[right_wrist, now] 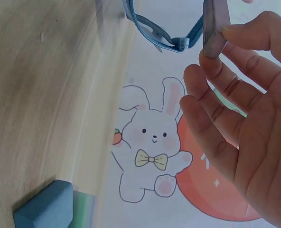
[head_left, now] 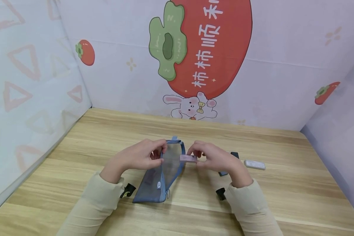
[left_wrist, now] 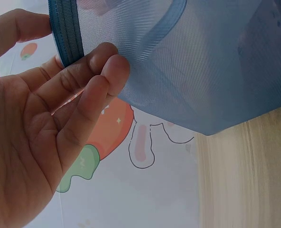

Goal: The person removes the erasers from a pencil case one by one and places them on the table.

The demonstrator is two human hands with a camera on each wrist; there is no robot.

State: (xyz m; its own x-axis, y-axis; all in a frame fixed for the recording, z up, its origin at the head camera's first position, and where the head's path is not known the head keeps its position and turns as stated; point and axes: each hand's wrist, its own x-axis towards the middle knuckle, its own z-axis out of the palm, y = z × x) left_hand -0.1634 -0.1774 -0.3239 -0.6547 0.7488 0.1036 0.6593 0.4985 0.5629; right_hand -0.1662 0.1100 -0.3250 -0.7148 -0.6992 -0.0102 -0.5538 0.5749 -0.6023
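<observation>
A blue mesh zip pouch [head_left: 160, 173] lies on the wooden table [head_left: 76, 157] with its far end lifted. My left hand [head_left: 141, 155] pinches the pouch's edge, and in the left wrist view its fingers [left_wrist: 102, 71] grip the blue mesh [left_wrist: 202, 61] beside the zip band. My right hand [head_left: 212, 157] pinches a small pink eraser-like block [head_left: 188, 158] right at the pouch's open mouth. The right wrist view has that block [right_wrist: 214, 26] held between fingertips, with the pouch rim [right_wrist: 154, 35] just beyond.
A white eraser [head_left: 255, 164] lies on the table to the right, and a dark block [head_left: 234, 154] sits behind my right hand. A blue-grey block [right_wrist: 45, 206] rests on the wood in the right wrist view. Printed panels wall in the table at the back and both sides.
</observation>
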